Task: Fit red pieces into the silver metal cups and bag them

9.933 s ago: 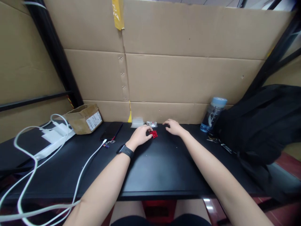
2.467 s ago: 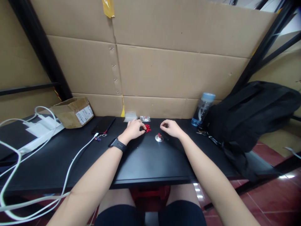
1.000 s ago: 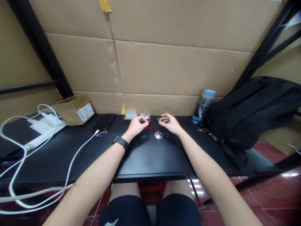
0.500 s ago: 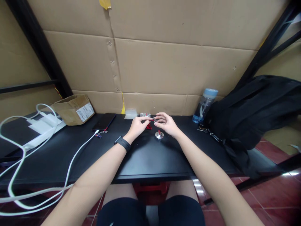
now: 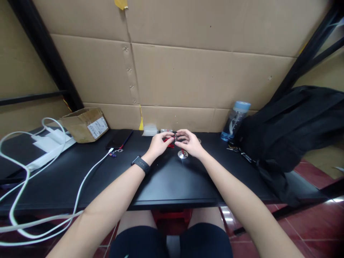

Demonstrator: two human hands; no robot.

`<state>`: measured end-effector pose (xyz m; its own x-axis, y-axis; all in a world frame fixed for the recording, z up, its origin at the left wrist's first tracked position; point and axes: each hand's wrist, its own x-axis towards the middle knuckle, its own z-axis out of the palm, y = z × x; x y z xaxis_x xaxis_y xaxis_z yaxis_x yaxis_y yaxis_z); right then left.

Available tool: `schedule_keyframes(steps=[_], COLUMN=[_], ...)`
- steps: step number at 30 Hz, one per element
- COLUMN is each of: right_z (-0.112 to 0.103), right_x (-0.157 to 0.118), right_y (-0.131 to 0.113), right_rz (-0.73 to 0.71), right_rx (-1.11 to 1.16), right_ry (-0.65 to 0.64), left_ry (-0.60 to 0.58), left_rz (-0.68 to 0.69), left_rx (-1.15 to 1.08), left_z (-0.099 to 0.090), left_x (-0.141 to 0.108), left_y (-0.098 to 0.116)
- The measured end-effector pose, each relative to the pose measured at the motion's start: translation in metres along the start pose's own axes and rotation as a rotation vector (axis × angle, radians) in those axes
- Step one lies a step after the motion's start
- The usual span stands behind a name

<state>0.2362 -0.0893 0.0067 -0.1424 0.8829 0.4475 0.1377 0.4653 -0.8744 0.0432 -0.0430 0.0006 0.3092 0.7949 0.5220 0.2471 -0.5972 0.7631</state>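
At the middle of the black table my left hand [image 5: 159,144] is closed in a pinch, with red cord [image 5: 169,141] at its thumb and forefinger. My right hand [image 5: 190,144] curves in from the other side, its thumb and fingers closed on a small shiny disc [image 5: 176,137] held on edge. The hands nearly meet; whether the cord runs through the disc is too small to tell. Below my right hand, a round metal disc [image 5: 183,154] with a red piece at its centre rests on the table. Part of another round piece [image 5: 199,141] shows behind my right hand.
Behind the hands lie a small clear packet [image 5: 166,130] and a translucent white packet [image 5: 149,130]. Leftward are a phone [image 5: 120,139], an open cardboard box [image 5: 85,125] and white charging cables [image 5: 80,186]. A water bottle [image 5: 234,122], keys [image 5: 233,147] and black backpack [image 5: 292,132] stand right.
My left thumb and fingers have closed in towards the small disc. The red cord has shifted with them, and my right hand now covers part of the metal disc's red piece.
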Motion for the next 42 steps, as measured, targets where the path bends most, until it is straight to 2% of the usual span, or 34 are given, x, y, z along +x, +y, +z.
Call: schedule_keyframes(steps=[8,12,18,23,30,32,37,42], right_z=[-0.001,0.0,0.002,-0.003,-0.012,-0.013,-0.014,-0.016], right_x=[0.0,0.0,-0.001,0.003,0.004,0.004,0.004,0.002], right_y=[0.0,0.001,0.003,0.011,0.011,0.011,0.008,0.003], right_rz=[-0.035,-0.054,-0.031,0.067,0.025,-0.015,-0.061,-0.041], right_rx=[-0.009,-0.03,-0.054,-0.104,-0.213,-0.252,-0.412,-0.425], right_ry=[-0.012,-0.029,-0.002,0.004,-0.168,-0.152,-0.081,-0.077], left_ry=[-0.041,-0.089,-0.07,0.014,0.019,0.015,0.137,-0.091], left_rz=[-0.086,-0.029,0.031,0.06,0.075,0.089,0.115,0.134], left_rx=[-0.194,-0.088,0.085,0.162,0.198,0.189,0.15,0.337], left_z=[0.011,0.011,0.011,0.012,0.011,0.011,0.01,0.01], left_x=[-0.001,-0.001,-0.001,-0.003,-0.006,-0.007,-0.01,-0.014], left_y=[-0.005,-0.006,-0.007,0.001,0.003,0.004,0.015,0.022])
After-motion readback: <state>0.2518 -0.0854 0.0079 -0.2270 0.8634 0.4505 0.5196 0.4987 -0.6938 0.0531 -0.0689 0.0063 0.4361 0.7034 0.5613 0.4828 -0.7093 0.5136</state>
